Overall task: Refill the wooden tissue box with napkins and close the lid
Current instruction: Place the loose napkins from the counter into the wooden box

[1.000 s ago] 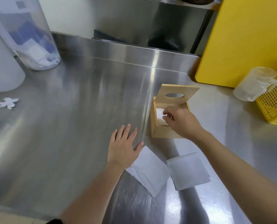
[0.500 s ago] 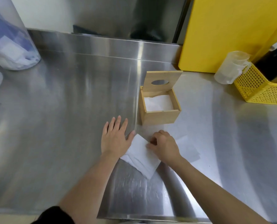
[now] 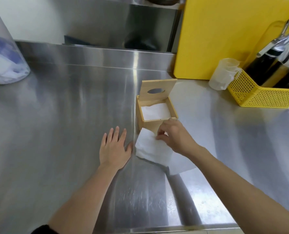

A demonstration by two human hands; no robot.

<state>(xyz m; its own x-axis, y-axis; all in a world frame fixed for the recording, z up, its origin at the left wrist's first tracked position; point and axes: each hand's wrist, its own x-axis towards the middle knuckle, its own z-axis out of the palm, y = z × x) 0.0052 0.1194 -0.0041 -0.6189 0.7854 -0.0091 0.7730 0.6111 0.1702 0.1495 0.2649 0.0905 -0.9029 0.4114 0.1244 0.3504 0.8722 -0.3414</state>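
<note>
A small wooden tissue box (image 3: 150, 123) stands on the steel counter, its lid (image 3: 158, 90) with an oval hole tipped up at the back. White napkins (image 3: 155, 110) lie inside it. My right hand (image 3: 173, 135) pinches the edge of a folded white napkin (image 3: 150, 146) just in front of the box, lifting it off the counter. Another napkin (image 3: 181, 163) lies flat below it, partly under my forearm. My left hand (image 3: 114, 146) rests flat on the counter with fingers spread, left of the napkins, holding nothing.
A yellow perforated basket (image 3: 256, 97) with dark bottles stands at the right, a clear plastic jug (image 3: 224, 74) beside it. A tall yellow panel (image 3: 224, 31) rises behind. A large clear container (image 3: 3, 56) stands at far left. The counter's front edge (image 3: 174, 228) is close.
My right hand left the box, dropped to the napkins on the counter, took one by its edge and raised it toward the box. My left hand stayed flat.
</note>
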